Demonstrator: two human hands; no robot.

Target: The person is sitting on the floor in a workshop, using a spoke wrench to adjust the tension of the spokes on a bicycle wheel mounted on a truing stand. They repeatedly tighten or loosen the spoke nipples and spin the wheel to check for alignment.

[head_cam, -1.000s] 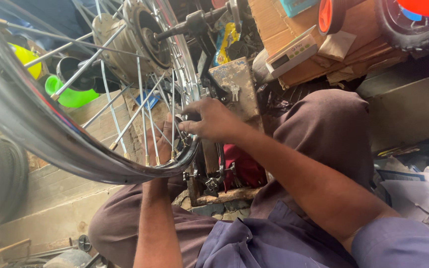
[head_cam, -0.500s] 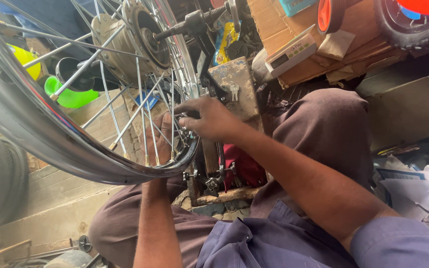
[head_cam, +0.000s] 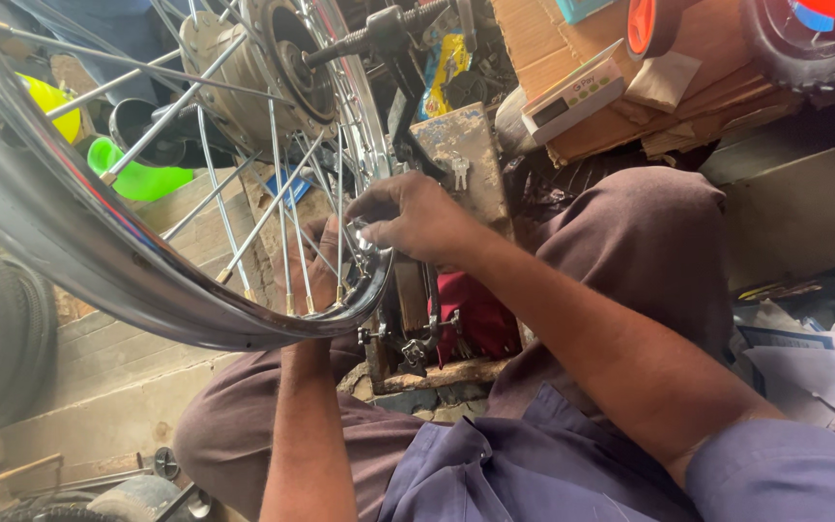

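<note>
Right hand: fingers curled, tips pinched together at the inner edge of the large chromed steel spoked wheel rim, apparently closed on a small spoke nipple or tool; the gripped item is too small to identify. Left hand: sits behind the thin silver wire spokes, partly hidden by the rim; fingers appear wrapped against the rim from the far side, but how tightly they are closed I cannot tell.

Handling, judged: the wheel, with its broad grey metal drum hub, looks heavy and stiff. Polished chrome is likely slippery. Individual spokes are springy and bend under side load, so the rim edge or the hub is the sound place to take hold, not a single spoke.

Position: the wheel stands upright, mounted on a dark threaded axle rod, above the person's brown-trousered knees. Both hands meet at its lowest, nearest arc, one on each face of the rim.
</note>
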